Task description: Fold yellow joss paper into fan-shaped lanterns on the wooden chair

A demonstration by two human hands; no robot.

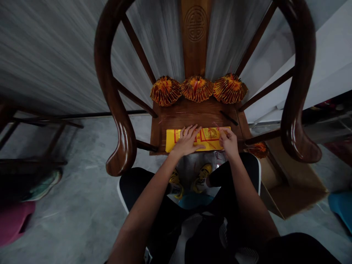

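Observation:
A yellow paper strip [170,141] with red and gold print lies along the front of the wooden chair seat [192,113]. Spread flat on its middle is my left hand [187,140], fingers apart. At the strip's right end my right hand [228,140] has its fingers pinched together; thin red thread shows near the fingertips, but what they grip is too small to tell. Behind the strip, three pleated red and gold paper rosettes [165,91] [197,89] [230,88] stand in a row. A thin dark tool [228,118] rests on the seat's right side.
Curved chair arms rise at left [125,128] and right [293,121]. An open cardboard box [295,194] stands on the floor at right, with another rosette [258,149] beside the seat. A pink stool [18,222] is at far left, a blue one [341,207] at far right.

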